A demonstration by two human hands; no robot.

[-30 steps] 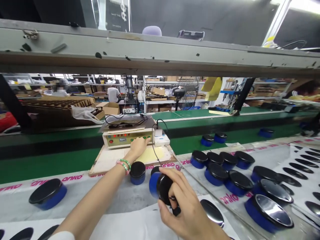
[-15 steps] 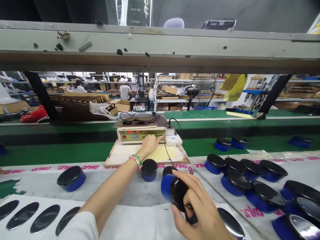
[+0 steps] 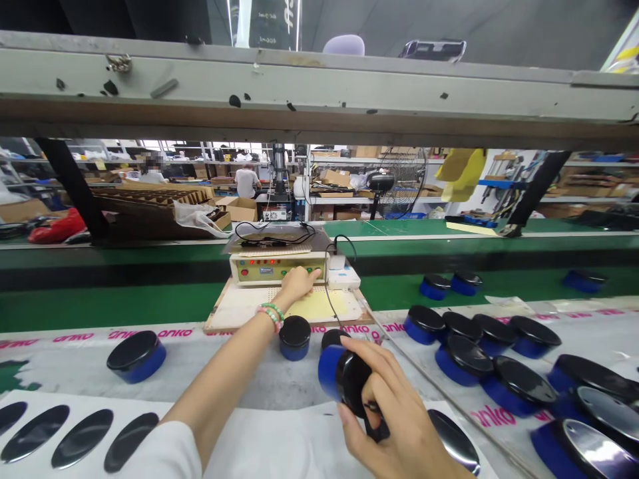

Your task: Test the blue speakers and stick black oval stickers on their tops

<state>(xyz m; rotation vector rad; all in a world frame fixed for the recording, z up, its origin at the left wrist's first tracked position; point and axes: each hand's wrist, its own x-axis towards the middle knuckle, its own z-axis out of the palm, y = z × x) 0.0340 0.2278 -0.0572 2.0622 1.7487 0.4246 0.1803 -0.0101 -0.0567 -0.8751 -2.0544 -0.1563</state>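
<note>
Presently, head view: gripping blue-and-black piece [image 3: 344, 379] between bent fingers of right hand [image 3: 404, 412], in front of control box [image 3: 269, 268] and slightly right; touching its front with one extended finger of left hand [image 3: 297, 285]; cannot tell curl of others.

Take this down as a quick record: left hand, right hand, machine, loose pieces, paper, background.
Left hand: the left hand reaches forward, a fingertip at the right end of the control box's front panel
Right hand: the right hand grips a blue-and-black piece, tipped sideways
Machine: control box, red lights lit, black cables on top
Loose pieces: more blue-and-black pieces, mostly clustered right
Paper: black ovals at lower left
Background: two people, fan, shelves
</note>
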